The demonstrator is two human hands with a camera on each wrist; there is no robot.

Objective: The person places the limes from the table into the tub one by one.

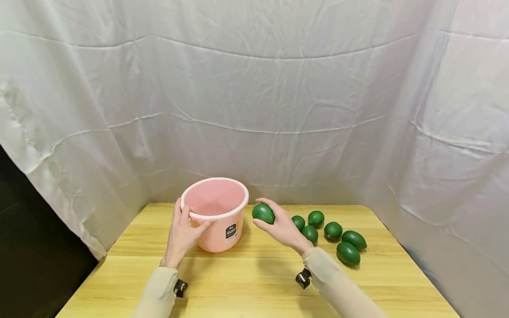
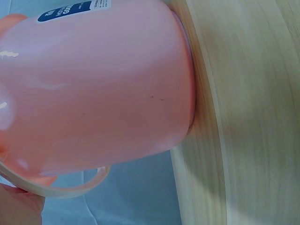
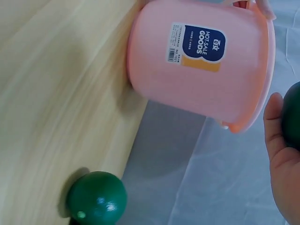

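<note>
A pink plastic bucket (image 1: 220, 234) with a label on its front stands on the wooden table, its open top facing up. My left hand (image 1: 183, 232) grips its near-left rim, thumb along the outer front and fingers at the lip. Lifted over the table to the right of the bucket, a smooth dark green egg-shaped fruit (image 1: 263, 213) is held between the thumb and fingers of my right hand (image 1: 283, 225). In the right wrist view, the held fruit (image 3: 293, 117) shows only in part, at the right edge.
Several more dark green fruits (image 1: 347, 253) lie on the right side of the wooden table (image 1: 238, 287), some behind my right wrist. A bucket handle (image 2: 89, 185) hangs at the side in the left wrist view. Pale curtains (image 1: 278, 97) enclose the table's back and sides.
</note>
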